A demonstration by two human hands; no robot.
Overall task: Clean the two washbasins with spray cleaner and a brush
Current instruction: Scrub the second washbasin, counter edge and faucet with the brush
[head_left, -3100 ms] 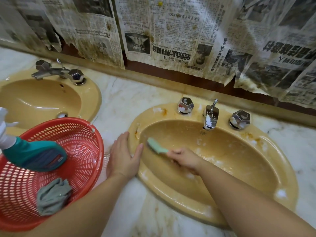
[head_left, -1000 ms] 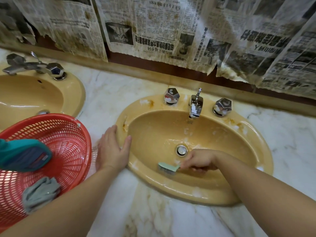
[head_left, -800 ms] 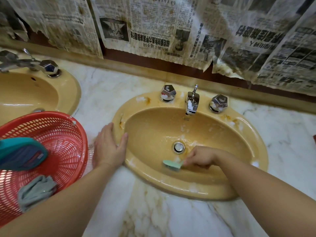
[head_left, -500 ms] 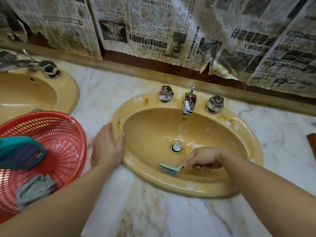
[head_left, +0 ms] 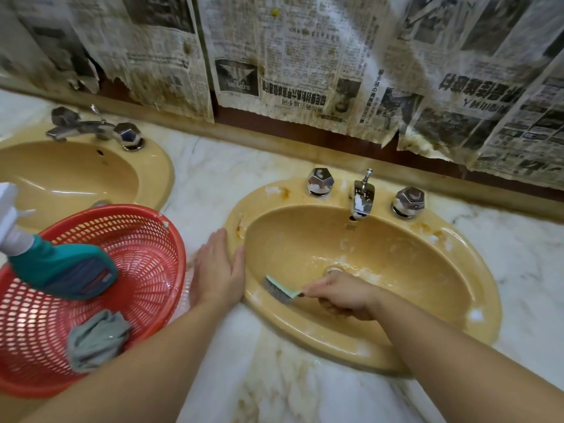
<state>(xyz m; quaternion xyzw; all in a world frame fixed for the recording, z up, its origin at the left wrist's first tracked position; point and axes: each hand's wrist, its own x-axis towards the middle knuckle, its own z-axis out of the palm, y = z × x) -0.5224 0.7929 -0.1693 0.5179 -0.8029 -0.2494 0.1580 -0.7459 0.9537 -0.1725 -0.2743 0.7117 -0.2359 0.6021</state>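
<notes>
Two yellow washbasins sit in a marble counter. The right washbasin [head_left: 427, 270] has foam streaks and rust stains on its rim. My right hand [head_left: 341, 296] is inside its bowl, shut on a mint-green brush [head_left: 279, 290] whose bristles press on the near left wall. My left hand [head_left: 218, 270] lies flat on the basin's left rim, fingers spread, holding nothing. The left washbasin [head_left: 76, 175] is at the far left. A teal spray cleaner bottle [head_left: 61, 270] lies in the red basket [head_left: 158, 239].
A grey cloth [head_left: 97, 340] also lies in the basket, which stands between the basins and overlaps the left one. Chrome taps [head_left: 361, 199] stand behind the right bowl, another chrome tap set [head_left: 94, 128] behind the left. Stained newspaper [head_left: 290, 56] covers the wall.
The brush has slid left along the near wall of the right bowl, closer to my left hand. The view has swung left, bringing the spray bottle's nozzle and more of the left basin into sight.
</notes>
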